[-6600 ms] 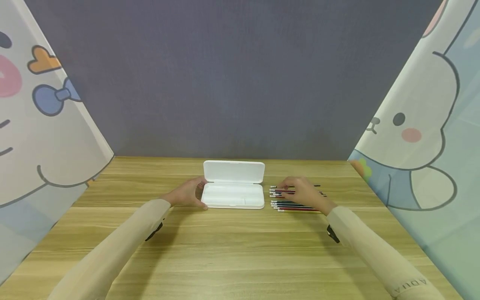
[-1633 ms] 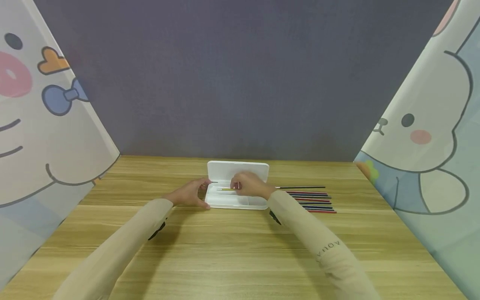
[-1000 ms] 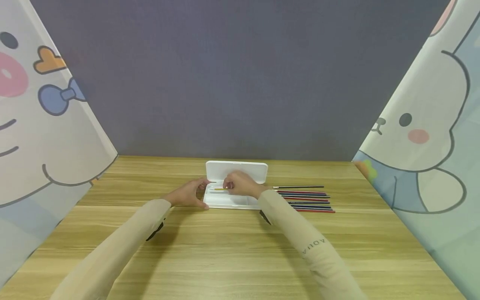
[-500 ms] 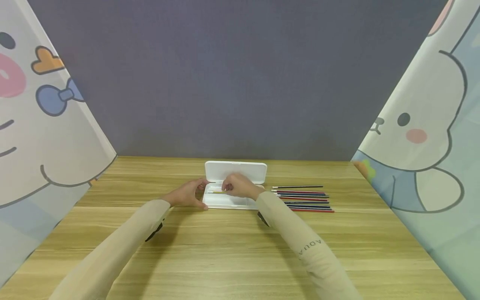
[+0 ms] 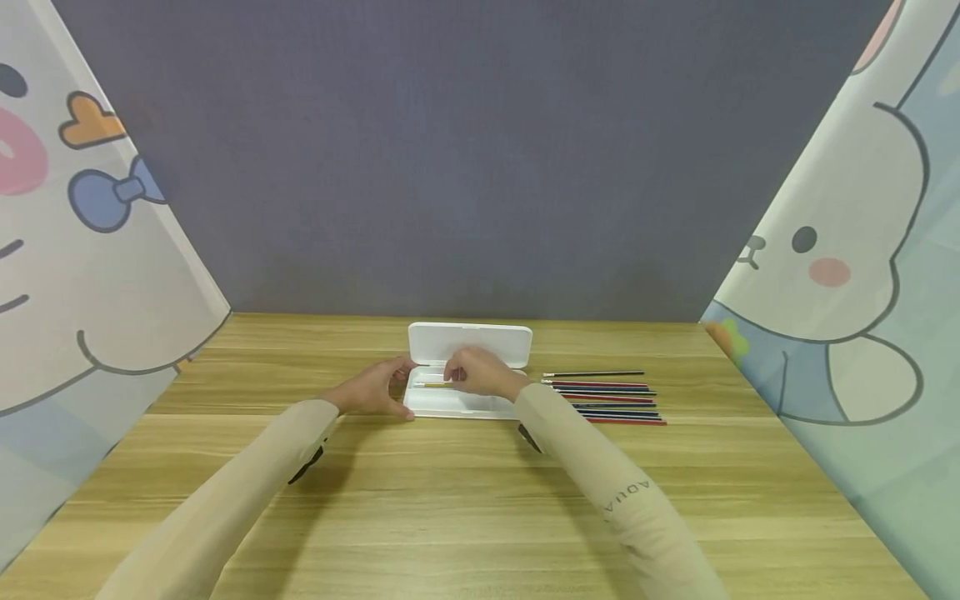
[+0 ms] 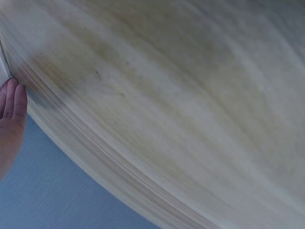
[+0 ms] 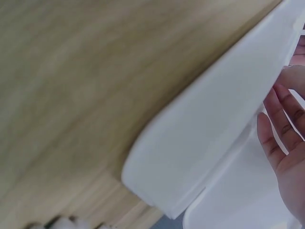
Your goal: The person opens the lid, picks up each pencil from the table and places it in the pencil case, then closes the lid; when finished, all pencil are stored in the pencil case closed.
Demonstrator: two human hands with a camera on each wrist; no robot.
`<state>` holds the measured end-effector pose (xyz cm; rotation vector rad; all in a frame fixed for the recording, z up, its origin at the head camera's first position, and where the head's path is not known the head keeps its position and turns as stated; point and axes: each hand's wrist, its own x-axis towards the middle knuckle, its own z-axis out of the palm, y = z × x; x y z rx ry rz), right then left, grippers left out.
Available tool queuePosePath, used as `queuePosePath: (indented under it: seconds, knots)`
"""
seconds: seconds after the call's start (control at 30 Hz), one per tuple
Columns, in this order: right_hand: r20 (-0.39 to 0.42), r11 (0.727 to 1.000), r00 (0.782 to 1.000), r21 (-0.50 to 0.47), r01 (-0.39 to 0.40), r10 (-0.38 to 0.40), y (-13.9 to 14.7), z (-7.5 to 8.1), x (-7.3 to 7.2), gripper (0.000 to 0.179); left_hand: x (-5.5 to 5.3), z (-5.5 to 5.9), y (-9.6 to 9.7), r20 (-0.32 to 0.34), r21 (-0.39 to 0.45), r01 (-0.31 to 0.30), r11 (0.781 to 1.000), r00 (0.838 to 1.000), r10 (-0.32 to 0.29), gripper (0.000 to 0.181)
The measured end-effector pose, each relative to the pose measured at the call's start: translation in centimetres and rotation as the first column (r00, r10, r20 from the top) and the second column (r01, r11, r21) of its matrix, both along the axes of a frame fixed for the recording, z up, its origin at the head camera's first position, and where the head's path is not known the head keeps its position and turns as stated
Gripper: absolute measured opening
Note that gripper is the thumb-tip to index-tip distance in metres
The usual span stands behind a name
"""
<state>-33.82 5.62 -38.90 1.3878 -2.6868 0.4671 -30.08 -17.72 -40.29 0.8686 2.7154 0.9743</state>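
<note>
A white pencil case (image 5: 457, 406) lies with its lid (image 5: 431, 342) raised at the back. My left hand (image 5: 375, 387) grips the case's left end, thumb at the front corner and fingers at the back one. In the left wrist view, its fingers (image 6: 18, 102) meet the white edge. Inside the case, my right hand (image 5: 480, 371) pinches a yellow pencil (image 5: 432, 385) whose other end points left along the tray. The right wrist view shows the fingers (image 7: 282, 119) over the white interior; the pencil is hidden there.
Right of the case lie several red, dark blue and black pencils (image 5: 622, 398) side by side, white eraser ends leftward. A single black pencil (image 5: 600, 373) lies behind them. The wooden table (image 5: 450, 517) ends at a grey panel (image 5: 465, 167), with cartoon-printed sheets at both sides.
My right hand has gone from the pencil group to the case, bringing the yellow pencil. Lately it has shifted slightly left and lowered the pencil into the tray. The left hand has stayed put.
</note>
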Motion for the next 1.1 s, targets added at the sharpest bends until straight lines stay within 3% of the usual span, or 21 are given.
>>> queuePosePath:
  seconds: [0.4,0.7,1.1]
  knots:
    - [0.045,1.0,0.999,0.015,0.002,-0.002,2.1,1.8,1.4,0.011,0.2,0.3,0.0,0.024,-0.01,-0.012,1.0,1.0,0.012,0.079]
    - [0.006,1.0,1.0,-0.006,-0.025,0.025,4.9,2.0,2.1,0.011,0.2,0.2,-0.1,0.007,-0.034,-0.014,0.999,1.0,0.014,0.082]
    - [0.048,0.999,0.998,-0.003,0.05,-0.05,9.8,2.2,4.1,0.012,0.3,0.2,0.0,-0.004,-0.029,-0.01,1.0,1.0,0.009,0.081]
